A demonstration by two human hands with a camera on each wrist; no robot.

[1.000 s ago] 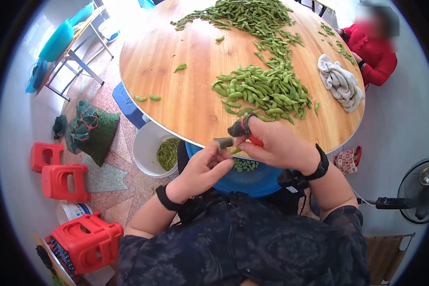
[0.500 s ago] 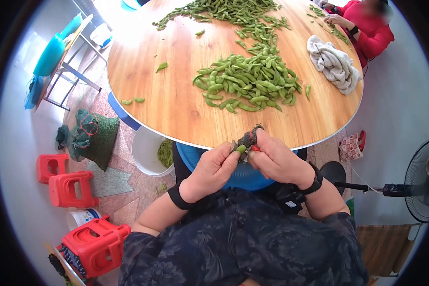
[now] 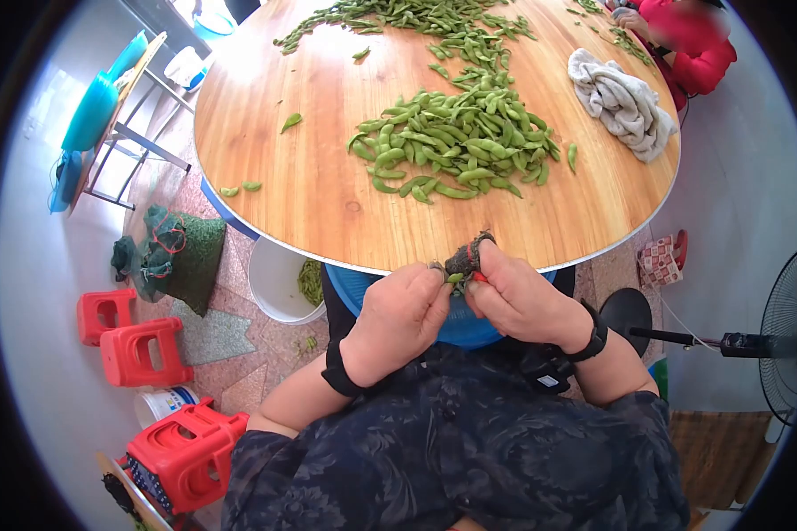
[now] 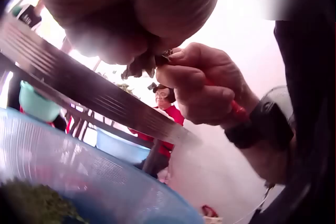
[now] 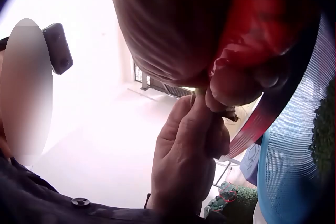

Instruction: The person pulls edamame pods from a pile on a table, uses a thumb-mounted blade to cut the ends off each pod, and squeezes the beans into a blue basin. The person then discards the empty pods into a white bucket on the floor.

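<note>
Pod [image 3: 454, 278] first — where is it?

At six o'clock, by the near edge of the round tabletop [image 3: 292, 199], between the left hand [image 3: 397, 311] and the right hand [image 3: 527, 303].

What are the fingers doing?

The left ones are curled in and pinch the pod. The right ones are curled round a red handle [image 5: 254, 22] — most of it is hidden in the fist. A dark wrap [image 3: 465, 257] with a red band sits at the tip of that same hand.

And below them?

A blue basin [image 3: 469, 333], under the near edge; the left wrist view shows green bits [image 4: 37, 203] in it. A white bucket [image 3: 277, 296] stands on the floor towards seven o'clock, something green inside.

What lies on the tabletop?

A loose heap [image 3: 460, 146] of pods near the middle, with a trail running up to a larger heap [image 3: 416, 12] at twelve. A crumpled cloth [image 3: 624, 108] lies at three.

Anyone else there?

A person in red [image 3: 698, 57], between two and three o'clock, beside the tabletop's edge.
</note>
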